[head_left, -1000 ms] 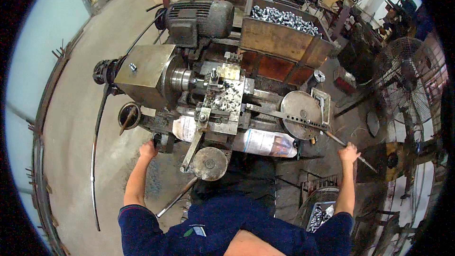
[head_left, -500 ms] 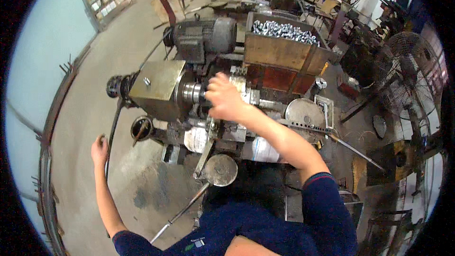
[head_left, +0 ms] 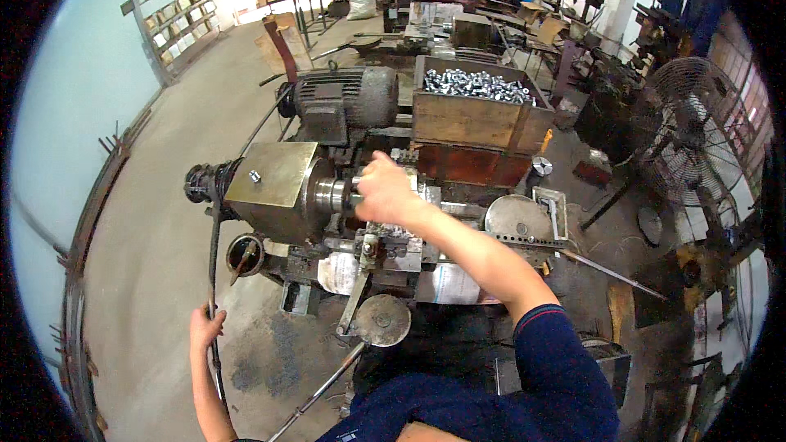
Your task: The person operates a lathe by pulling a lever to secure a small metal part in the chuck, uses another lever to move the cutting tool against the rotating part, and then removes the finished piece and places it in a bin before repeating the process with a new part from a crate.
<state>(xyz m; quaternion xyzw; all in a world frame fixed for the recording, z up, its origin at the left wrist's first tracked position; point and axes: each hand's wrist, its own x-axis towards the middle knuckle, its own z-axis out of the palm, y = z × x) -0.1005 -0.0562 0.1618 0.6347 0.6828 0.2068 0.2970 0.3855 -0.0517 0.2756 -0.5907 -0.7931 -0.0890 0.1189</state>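
My left hand point(head_left: 207, 327) is closed around a long dark lever point(head_left: 214, 274) that hangs down from the left end of a lathe-like machine. My right hand point(head_left: 383, 190) is over the machine's middle, just right of the shiny spindle nose point(head_left: 330, 195). Its fingers are curled, and whatever is in them is hidden behind the hand. Left of the spindle sits the headstock with its flat, brassy cover plate point(head_left: 272, 173). Below the right hand are the greasy tool slide point(head_left: 393, 254) and a flat handle bar point(head_left: 354, 303) beside a round metal disc point(head_left: 382, 321).
Behind the machine stand an electric motor point(head_left: 348, 98) and a wooden box point(head_left: 467, 121) heaped with small shiny metal parts. A second round plate point(head_left: 520, 219) and a perforated bar point(head_left: 524, 239) lie to the right. A caged fan point(head_left: 684, 123) stands far right. A rod point(head_left: 319, 389) slants up from below.
My left hand has moved down and right onto the lever, which hangs farther right. My right hand stays by the spindle. The whole view has tilted upward.
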